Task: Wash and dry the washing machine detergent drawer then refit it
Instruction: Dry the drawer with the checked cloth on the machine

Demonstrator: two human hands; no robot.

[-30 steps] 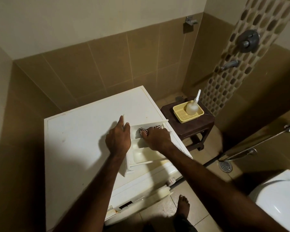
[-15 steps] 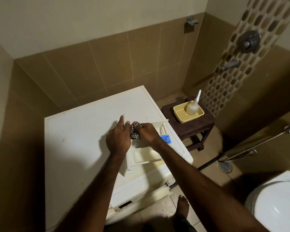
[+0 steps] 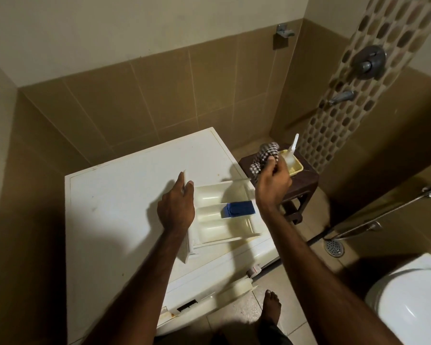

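The white detergent drawer [image 3: 217, 220] lies on top of the white washing machine [image 3: 125, 200], near its right edge, with a blue insert [image 3: 238, 209] in its middle compartment. My left hand [image 3: 176, 206] holds the drawer's front panel at its left end, fingers curled over the edge. Raised above the drawer's right end, my right hand [image 3: 273, 179] grips a black-and-white checked cloth [image 3: 264, 154] that hangs bunched from my fingers.
A dark wooden stool [image 3: 301, 185] stands right of the machine, carrying a yellow tray [image 3: 296, 168] with a clear squeeze bottle [image 3: 291, 153]. A toilet [image 3: 408, 302] is at lower right, a floor drain [image 3: 334, 247] and a spray hose [image 3: 383, 215] nearby. My bare foot [image 3: 271, 307] stands on the tiled floor.
My right hand has lifted the checked cloth out of the drawer and up to the right, uncovering the compartments and the blue insert. My left hand stays on the drawer's front panel.
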